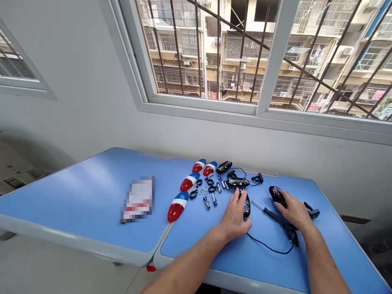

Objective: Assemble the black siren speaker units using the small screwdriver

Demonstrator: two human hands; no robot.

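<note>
My left hand (pixel 235 216) is closed around a black oval housing (pixel 246 206), its fingers on the far end and thumb at the near right side. Farther right, my right hand (pixel 294 210) grips another black oval housing (pixel 277 196) by its right side. Between the hands lies a screwdriver (pixel 272 215) with a black handle. A black cable (pixel 269 248) curves from the left housing towards a black part (pixel 292 236) below my right hand. Two more black housings (pixel 238 182) (pixel 224 166) lie beyond my left hand.
Several red, white and blue shells (pixel 178 207) line the table's left part. Batteries (pixel 214 199), black ring clamps (pixel 193 194) and small screws (pixel 202 191) lie beside them. A blurred packet (pixel 139 199) rests on the left table (pixel 76 204). Behind is a wall with a barred window.
</note>
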